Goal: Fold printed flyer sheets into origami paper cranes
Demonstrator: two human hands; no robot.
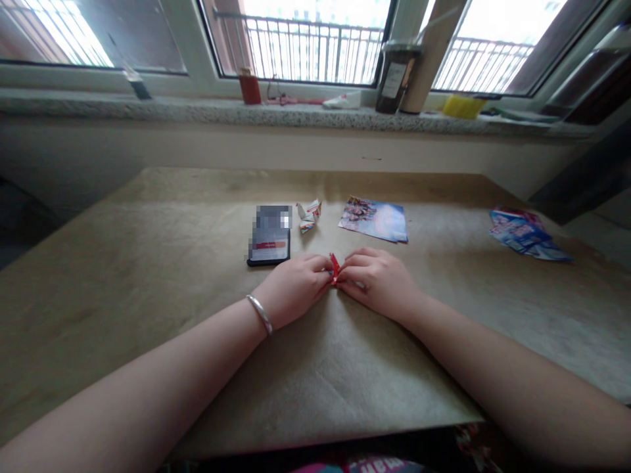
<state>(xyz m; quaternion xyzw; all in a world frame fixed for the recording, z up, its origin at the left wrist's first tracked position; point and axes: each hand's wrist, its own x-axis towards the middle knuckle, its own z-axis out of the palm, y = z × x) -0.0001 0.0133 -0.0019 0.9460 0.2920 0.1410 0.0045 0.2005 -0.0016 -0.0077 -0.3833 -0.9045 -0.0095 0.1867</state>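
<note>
A small red piece of folded paper (334, 268) stands up between my two hands over the middle of the table. My left hand (302, 284), with a silver bangle on its wrist, pinches it from the left. From the right, my right hand (377, 279) closes its fingers on the same paper. Much of the paper is hidden by the fingertips. Just beyond my hands lie a folded paper figure (310, 217), white with coloured print, and a phone (269, 236) with a partly blurred screen.
Printed sheets (377, 220) lie beyond my right hand. More glossy papers (527, 234) are fanned out at the table's right. The brown tabletop (148, 263) ends at a wall below a stone windowsill (197, 108), which holds a dark jar (394, 79) and a red container (250, 87).
</note>
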